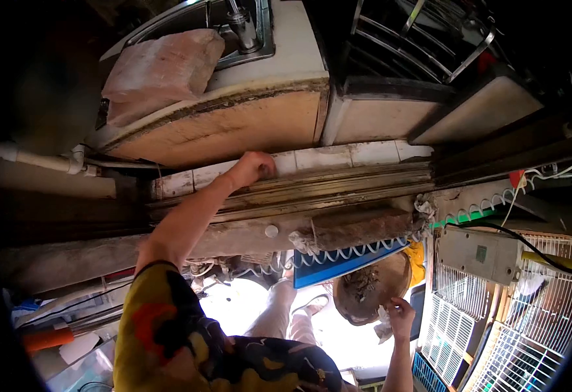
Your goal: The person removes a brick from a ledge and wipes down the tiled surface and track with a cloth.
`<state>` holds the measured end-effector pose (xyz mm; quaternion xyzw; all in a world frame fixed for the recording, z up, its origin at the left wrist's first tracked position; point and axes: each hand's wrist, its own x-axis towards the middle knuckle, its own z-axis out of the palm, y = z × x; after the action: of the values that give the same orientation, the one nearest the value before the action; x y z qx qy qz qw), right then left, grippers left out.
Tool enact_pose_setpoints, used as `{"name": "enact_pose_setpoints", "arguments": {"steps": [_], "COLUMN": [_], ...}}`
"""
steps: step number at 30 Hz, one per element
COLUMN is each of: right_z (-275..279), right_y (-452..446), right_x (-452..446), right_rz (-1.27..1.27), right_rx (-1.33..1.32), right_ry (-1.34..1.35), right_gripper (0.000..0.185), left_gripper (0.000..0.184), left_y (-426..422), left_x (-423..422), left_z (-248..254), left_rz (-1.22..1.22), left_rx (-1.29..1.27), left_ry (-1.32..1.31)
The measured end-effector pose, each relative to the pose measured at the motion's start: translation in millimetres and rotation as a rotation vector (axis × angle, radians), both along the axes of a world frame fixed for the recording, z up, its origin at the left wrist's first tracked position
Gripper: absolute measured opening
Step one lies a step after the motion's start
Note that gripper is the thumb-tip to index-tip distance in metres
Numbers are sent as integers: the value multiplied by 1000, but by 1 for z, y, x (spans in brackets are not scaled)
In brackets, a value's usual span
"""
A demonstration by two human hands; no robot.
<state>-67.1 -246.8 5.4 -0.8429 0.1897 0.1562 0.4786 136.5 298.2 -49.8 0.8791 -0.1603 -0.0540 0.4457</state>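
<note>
My left hand (253,170) reaches forward to a strip of white tiles (322,157) above a grooved, dirty ledge (312,186). Its fingers are curled closed, and whatever they hold, if anything, is hidden. Low on the right, my right hand (401,317) pinches a crumpled whitish tissue (384,325). That hand is beside a round brown container (400,274) with dark, crumbly debris inside.
A pinkish stone block (162,68) lies on the counter beside a metal sink (266,46). A coiled white hose (358,253) hangs under the ledge, near a blue panel (315,269). White wire cages (452,326) stand at right; a pipe (37,158) crosses the left.
</note>
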Motion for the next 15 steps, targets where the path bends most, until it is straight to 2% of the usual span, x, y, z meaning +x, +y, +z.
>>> {"name": "enact_pose_setpoints", "arguments": {"steps": [1, 4, 6, 7, 9, 10, 11, 15], "right_z": [-4, -6, -16, -15, -6, -1, -2, -8], "right_y": [-2, -2, -10, -9, 4, 10, 12, 11], "right_x": [-1, -3, -5, -5, -1, 2, 5, 8], "right_rz": [43, -23, 53, 94, 56, 38, 73, 166], "right_rx": [-44, 6, -23, -34, -18, -15, -39, -94], "right_ry": [-15, 74, -10, -50, -15, 1, -28, -113], "right_gripper": [20, 20, 20, 20, 20, 19, 19, 19], "left_gripper": [32, 28, 27, 26, 24, 31, 29, 27], "left_y": [2, -2, 1, -7, -33, -39, -56, -58], "left_x": [-2, 6, 21, 23, 27, 37, 43, 45], "left_z": [-2, 2, -38, -33, 0, -23, -18, -8], "left_rz": [84, 267, 299, 316, 323, 309, 360, 204], "left_rx": [-80, 206, 196, 193, 369, 328, 289, 309], "left_ry": [7, -93, -115, -124, -198, -254, -303, -242]}}
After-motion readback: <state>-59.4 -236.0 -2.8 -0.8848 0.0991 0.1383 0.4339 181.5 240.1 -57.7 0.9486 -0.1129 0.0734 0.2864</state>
